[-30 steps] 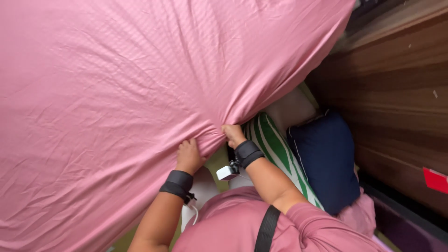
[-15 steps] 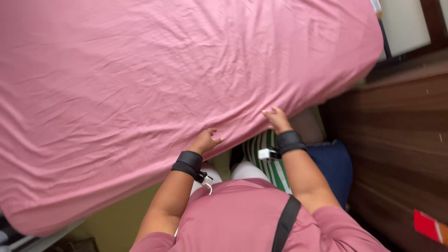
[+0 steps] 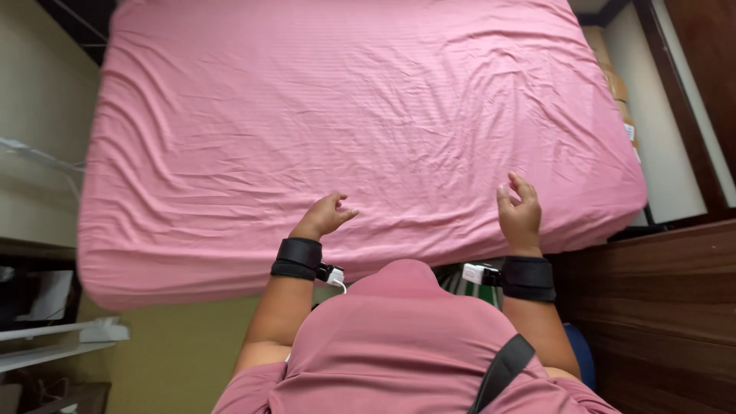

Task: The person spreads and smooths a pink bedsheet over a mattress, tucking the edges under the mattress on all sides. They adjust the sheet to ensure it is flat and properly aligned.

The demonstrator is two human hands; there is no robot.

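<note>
A mattress covered with a pink fitted sheet (image 3: 360,123) fills most of the head view. My left hand (image 3: 323,217) hovers over the sheet near its close edge, fingers loosely curled and apart, holding nothing. My right hand (image 3: 519,212) is raised above the sheet to the right, fingers spread, also empty. Both wrists wear black bands, each with a small white device. The sheet is lightly wrinkled, mostly on its left half.
A dark wooden panel (image 3: 652,307) stands at the right, close to my right arm. A green and white striped cloth (image 3: 454,276) peeks out under the mattress edge. White shelves (image 3: 54,337) stand at the lower left. A pale wall (image 3: 34,84) runs along the left.
Both hands let go of the sheet's edge and lifted off it. The mattress now lies flat in view instead of tilted, and the view has pulled back.
</note>
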